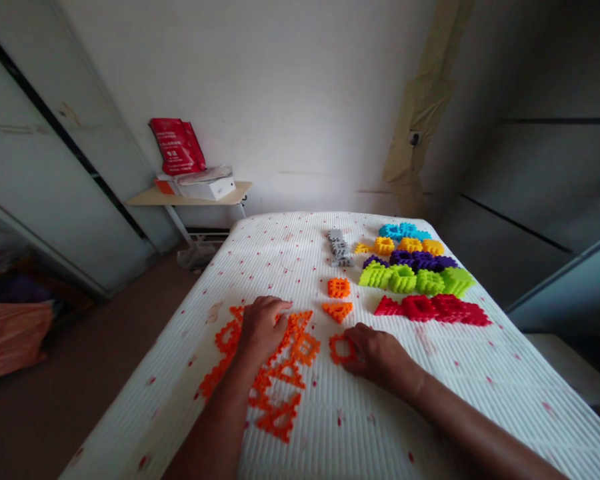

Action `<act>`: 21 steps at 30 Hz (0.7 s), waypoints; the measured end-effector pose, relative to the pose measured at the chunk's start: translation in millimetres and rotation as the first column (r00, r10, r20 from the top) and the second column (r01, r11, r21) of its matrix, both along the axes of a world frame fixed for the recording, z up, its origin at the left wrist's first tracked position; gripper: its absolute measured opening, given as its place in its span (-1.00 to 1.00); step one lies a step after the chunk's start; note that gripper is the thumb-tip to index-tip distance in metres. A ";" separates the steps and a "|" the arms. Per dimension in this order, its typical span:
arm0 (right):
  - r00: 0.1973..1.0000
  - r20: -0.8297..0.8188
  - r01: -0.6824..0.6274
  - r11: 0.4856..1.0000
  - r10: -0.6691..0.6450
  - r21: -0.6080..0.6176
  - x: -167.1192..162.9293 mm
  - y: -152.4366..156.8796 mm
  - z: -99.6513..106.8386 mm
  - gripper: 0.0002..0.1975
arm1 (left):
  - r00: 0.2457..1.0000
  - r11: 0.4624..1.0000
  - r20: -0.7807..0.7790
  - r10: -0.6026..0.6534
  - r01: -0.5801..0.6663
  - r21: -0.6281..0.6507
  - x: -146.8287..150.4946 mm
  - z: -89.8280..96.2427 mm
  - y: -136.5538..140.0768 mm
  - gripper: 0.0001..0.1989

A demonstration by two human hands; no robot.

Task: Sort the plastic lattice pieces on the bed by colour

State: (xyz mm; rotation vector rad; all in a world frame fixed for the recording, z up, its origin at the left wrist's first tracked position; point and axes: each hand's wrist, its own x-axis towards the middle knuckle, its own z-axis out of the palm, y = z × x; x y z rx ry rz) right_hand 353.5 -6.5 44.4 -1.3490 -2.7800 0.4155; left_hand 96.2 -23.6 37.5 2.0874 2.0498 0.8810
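My right hand (380, 353) pinches the right side of an orange square frame piece (336, 349), which is on or just above the bed cover. My left hand (263, 327) rests over a spread of loose orange interlocking pieces (283, 417), triangles and squares with toothed edges. Its thumb and index finger are apart; the other fingertips are partly hidden. Ahead of the right hand lie an orange triangle stack (337, 311) and an orange square stack (339, 288).
Rows of red (435, 309), lime green (415, 279), purple (423, 260), yellow (410, 245) and blue pieces (405, 231) line the right side. Grey pieces (339, 248) form a column. The white ribbed bed cover (380, 427) lies beneath. A small table (147, 197) stands beyond.
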 end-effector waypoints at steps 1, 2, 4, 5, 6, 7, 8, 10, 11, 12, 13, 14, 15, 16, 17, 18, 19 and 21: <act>1.000 0.002 -0.006 1.000 0.006 0.005 -0.3 -0.2 -1.8 -0.71 | 1.000 0.999 -0.010 -0.010 0.010 -0.035 -0.1 0.0 -0.1 -0.73; 1.000 0.001 -0.015 1.000 0.015 0.007 -0.6 -0.4 -3.2 -0.72 | 1.000 0.998 -0.017 -0.018 0.017 -0.065 -0.6 -0.2 -0.2 -0.73; 1.000 -0.004 -0.028 1.000 0.028 0.005 -0.9 -0.6 -4.5 -0.74 | 1.000 0.995 -0.025 -0.017 0.014 -0.098 -2.0 -0.7 -0.4 -0.72; 1.000 -0.003 -0.029 1.000 0.029 0.003 -1.2 -0.9 -4.5 -0.74 | 1.000 0.995 -0.028 -0.012 0.009 -0.103 -2.4 -0.7 -0.5 -0.73; 1.000 -0.002 -0.025 1.000 0.025 0.001 -1.5 -1.2 -4.2 -0.75 | 0.999 0.995 -0.033 -0.005 0.002 -0.102 -2.2 -0.6 -0.8 -0.74; 1.000 -0.001 -0.019 1.000 0.019 0.001 -2.0 -1.6 -3.9 -0.76 | 0.999 0.995 -0.042 0.000 -0.004 -0.099 -1.3 -0.3 -1.1 -0.75; 1.000 -0.001 -0.013 1.000 0.013 0.001 -2.5 -2.0 -3.4 -0.76 | 0.998 0.995 -0.056 0.000 -0.005 -0.096 0.3 0.2 -1.5 -0.77; 1.000 -0.006 -0.004 1.000 0.004 0.003 -3.5 -2.2 -2.2 -0.77 | 0.995 0.995 -0.097 -0.014 0.004 -0.096 5.2 0.9 -2.6 -0.80; 1.000 -0.017 0.000 1.000 0.000 -0.001 -3.8 -2.0 -1.3 -0.77 | 0.993 0.995 -0.119 -0.021 0.010 -0.097 8.1 1.1 -3.1 -0.81; 0.999 -0.037 0.004 1.000 -0.005 -0.010 -3.9 -1.6 -0.2 -0.76 | 0.990 0.995 -0.136 -0.028 0.014 -0.099 10.8 1.1 -3.5 -0.82; 0.998 -0.065 0.011 1.000 -0.013 -0.029 -3.6 -0.9 1.1 -0.75 | 0.989 0.994 -0.147 -0.031 0.015 -0.104 13.2 0.9 -3.7 -0.83; 0.995 -0.099 0.025 0.998 -0.030 -0.053 -3.0 -0.1 2.7 -0.73 | 0.988 0.994 -0.151 -0.028 0.011 -0.110 15.2 0.6 -3.6 -0.86; 0.989 -0.135 0.044 0.996 -0.054 -0.077 -2.1 0.9 4.2 -0.71 | 0.989 0.994 -0.148 -0.017 0.000 -0.113 16.5 0.3 -3.3 -0.88; 0.982 -0.172 0.061 0.994 -0.076 -0.096 -0.8 1.9 5.6 -0.70 | 0.991 0.993 -0.137 -0.001 -0.014 -0.114 17.2 -0.1 -2.9 -0.89; 0.974 -0.205 0.076 0.992 -0.096 -0.103 0.7 2.9 6.7 -0.71 | 0.993 0.993 -0.119 0.010 -0.024 -0.113 17.3 -0.4 -2.3 -0.91; 0.966 -0.235 0.089 0.991 -0.111 -0.100 2.4 4.1 7.4 -0.73 | 0.996 0.994 -0.091 0.014 -0.024 -0.108 16.9 -0.6 -1.7 -0.92; 0.958 -0.260 0.097 0.991 -0.118 -0.092 4.1 5.3 7.7 -0.74 | 0.998 0.995 -0.058 0.013 -0.019 -0.098 16.2 -0.6 -1.2 -0.94; 0.943 -0.311 0.098 0.992 -0.119 -0.081 7.2 7.9 7.0 -0.78 | 1.000 0.998 0.022 -0.003 0.005 -0.069 14.8 0.3 -0.9 -0.95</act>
